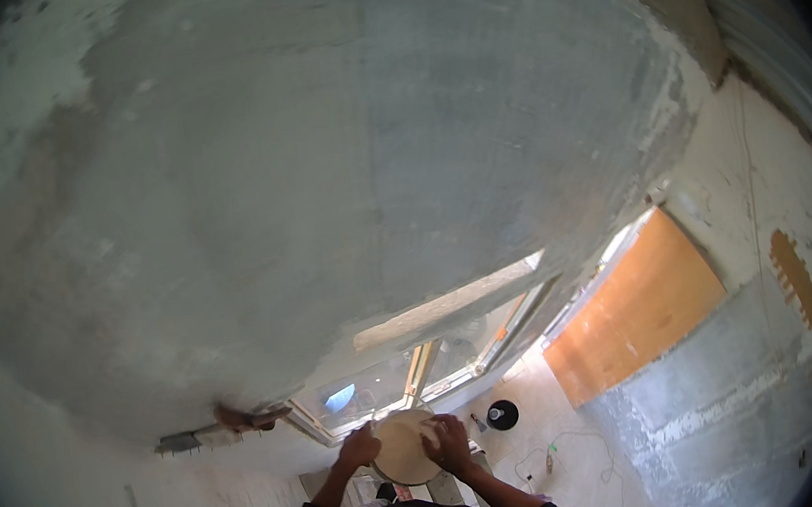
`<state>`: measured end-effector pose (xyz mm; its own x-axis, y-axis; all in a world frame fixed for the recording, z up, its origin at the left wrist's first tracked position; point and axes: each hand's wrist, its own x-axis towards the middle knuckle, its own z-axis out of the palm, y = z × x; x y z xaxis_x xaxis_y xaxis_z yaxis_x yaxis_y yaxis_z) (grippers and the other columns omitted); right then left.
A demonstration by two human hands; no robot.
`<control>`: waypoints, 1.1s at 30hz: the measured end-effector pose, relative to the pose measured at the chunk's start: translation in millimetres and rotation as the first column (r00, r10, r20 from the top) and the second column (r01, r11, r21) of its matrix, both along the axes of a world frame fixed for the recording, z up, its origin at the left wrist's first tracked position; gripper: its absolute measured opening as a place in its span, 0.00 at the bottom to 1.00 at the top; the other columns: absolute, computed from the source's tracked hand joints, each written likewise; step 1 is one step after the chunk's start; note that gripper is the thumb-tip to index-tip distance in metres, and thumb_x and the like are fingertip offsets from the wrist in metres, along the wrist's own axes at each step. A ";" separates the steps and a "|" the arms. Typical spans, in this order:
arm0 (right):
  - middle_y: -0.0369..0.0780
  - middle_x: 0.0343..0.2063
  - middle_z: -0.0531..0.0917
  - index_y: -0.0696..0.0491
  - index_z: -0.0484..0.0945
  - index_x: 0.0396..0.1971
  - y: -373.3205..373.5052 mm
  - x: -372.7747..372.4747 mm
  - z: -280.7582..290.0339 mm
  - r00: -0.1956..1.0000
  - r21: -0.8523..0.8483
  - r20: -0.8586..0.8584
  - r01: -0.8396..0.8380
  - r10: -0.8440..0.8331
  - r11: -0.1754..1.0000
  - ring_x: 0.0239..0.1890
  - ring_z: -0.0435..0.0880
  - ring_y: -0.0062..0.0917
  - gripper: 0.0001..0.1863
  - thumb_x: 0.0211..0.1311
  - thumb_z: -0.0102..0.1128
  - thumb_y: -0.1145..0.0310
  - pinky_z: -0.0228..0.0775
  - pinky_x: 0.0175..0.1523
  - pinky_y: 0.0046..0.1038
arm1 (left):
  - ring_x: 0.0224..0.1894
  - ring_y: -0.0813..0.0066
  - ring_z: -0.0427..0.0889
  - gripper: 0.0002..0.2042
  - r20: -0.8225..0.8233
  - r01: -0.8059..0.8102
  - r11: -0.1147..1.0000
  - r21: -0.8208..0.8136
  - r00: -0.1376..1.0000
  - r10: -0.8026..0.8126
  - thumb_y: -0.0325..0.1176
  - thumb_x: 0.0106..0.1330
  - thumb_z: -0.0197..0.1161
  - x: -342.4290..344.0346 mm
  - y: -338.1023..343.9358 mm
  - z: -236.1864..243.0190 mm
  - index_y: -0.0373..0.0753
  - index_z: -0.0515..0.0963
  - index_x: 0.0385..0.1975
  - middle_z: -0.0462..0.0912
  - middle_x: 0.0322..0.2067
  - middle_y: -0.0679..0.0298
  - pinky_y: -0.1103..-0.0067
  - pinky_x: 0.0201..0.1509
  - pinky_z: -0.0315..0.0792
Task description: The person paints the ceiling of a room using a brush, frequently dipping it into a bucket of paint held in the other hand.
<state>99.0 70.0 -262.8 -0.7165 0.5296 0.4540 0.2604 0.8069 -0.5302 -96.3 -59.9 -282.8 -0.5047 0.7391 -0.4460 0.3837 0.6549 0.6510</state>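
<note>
Below the window, in front of my body, is a round tub (407, 462) with a pale beige mass that looks like plaster inside. My left hand (359, 447) is closed on its left rim. My right hand (448, 443) reaches over the right rim, its fingers bent down onto the beige surface. A small pale patch shows by the right fingertips; whether it is a held piece or part of the mass cannot be made out. Both forearms come up from dark sleeves.
A large grey, smoothed plaster surface (365, 158) fills the view above. Past the tub is a framed window (425, 372). A black bucket (502, 415) stands on the floor to the right, near a loose thin cord (605, 461). An orange-brown board (633, 308) leans farther right.
</note>
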 end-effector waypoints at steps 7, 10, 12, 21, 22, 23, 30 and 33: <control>0.43 0.46 0.77 0.55 0.78 0.40 -28.8 -55.9 31.6 0.832 0.069 0.352 -0.480 0.428 0.875 0.52 0.75 0.39 0.17 0.53 0.66 0.62 0.66 0.57 0.40 | 0.38 0.43 0.83 0.22 -0.175 -0.260 0.960 0.104 0.945 0.275 0.33 0.52 0.54 -13.0 -64.8 99.3 0.33 0.74 0.49 0.83 0.34 0.40 0.58 0.51 0.76; 0.44 0.44 0.79 0.54 0.79 0.39 -36.3 -77.8 35.3 0.695 0.023 0.531 -0.584 0.485 0.811 0.50 0.76 0.40 0.17 0.50 0.66 0.63 0.66 0.55 0.40 | 0.36 0.41 0.82 0.19 -0.251 -0.274 0.927 0.257 0.907 0.337 0.32 0.51 0.54 -9.6 -80.8 126.4 0.33 0.76 0.44 0.82 0.31 0.41 0.55 0.47 0.76; 0.44 0.40 0.81 0.53 0.79 0.40 -42.7 -93.8 47.0 0.607 0.042 0.630 -0.649 0.484 0.760 0.47 0.77 0.40 0.17 0.47 0.65 0.67 0.66 0.54 0.39 | 0.31 0.44 0.83 0.18 -0.270 -0.288 0.892 0.348 0.880 0.390 0.29 0.51 0.55 -8.9 -92.3 132.6 0.31 0.76 0.43 0.81 0.25 0.42 0.57 0.42 0.78; 0.46 0.34 0.82 0.54 0.81 0.37 -50.1 -128.1 77.7 0.549 -0.005 0.595 -0.728 0.587 0.685 0.42 0.80 0.42 0.12 0.51 0.57 0.72 0.69 0.51 0.42 | 0.31 0.45 0.83 0.17 -0.202 -0.433 0.758 0.489 0.789 0.581 0.27 0.51 0.55 -1.6 -124.2 163.7 0.29 0.76 0.42 0.82 0.27 0.42 0.58 0.39 0.78; 0.47 0.34 0.83 0.56 0.80 0.37 -51.7 -129.9 85.6 0.562 -0.105 0.479 -0.726 0.674 0.679 0.41 0.80 0.43 0.12 0.51 0.58 0.72 0.71 0.50 0.41 | 0.29 0.45 0.83 0.16 -0.105 -0.504 0.747 0.434 0.795 0.597 0.27 0.52 0.55 -0.6 -127.0 168.2 0.29 0.76 0.42 0.82 0.26 0.42 0.59 0.38 0.79; 0.47 0.34 0.83 0.57 0.80 0.37 -53.3 -131.9 91.7 0.577 -0.204 0.350 -0.722 0.738 0.661 0.40 0.80 0.44 0.12 0.51 0.58 0.73 0.72 0.49 0.40 | 0.26 0.47 0.84 0.16 -0.104 -0.514 0.736 0.440 0.785 0.611 0.27 0.52 0.54 -1.9 -129.7 166.5 0.30 0.76 0.42 0.82 0.26 0.42 0.61 0.35 0.80; 0.47 0.33 0.85 0.59 0.82 0.37 -62.0 -131.8 94.4 0.552 -0.557 0.078 -0.666 0.830 0.495 0.35 0.86 0.33 0.10 0.57 0.61 0.72 0.77 0.42 0.29 | 0.30 0.44 0.83 0.19 -0.018 -0.540 0.721 0.435 0.795 0.606 0.25 0.51 0.53 5.1 -132.0 177.2 0.33 0.75 0.46 0.82 0.29 0.41 0.59 0.41 0.78; 0.45 0.33 0.86 0.59 0.82 0.38 -65.0 -132.6 87.6 0.549 -0.582 0.075 -0.654 0.833 0.484 0.35 0.87 0.28 0.10 0.60 0.62 0.69 0.77 0.41 0.28 | 0.29 0.50 0.85 0.21 -0.257 -0.368 0.704 0.607 0.747 0.613 0.25 0.51 0.53 13.6 -121.5 171.7 0.33 0.76 0.48 0.83 0.29 0.43 0.63 0.35 0.79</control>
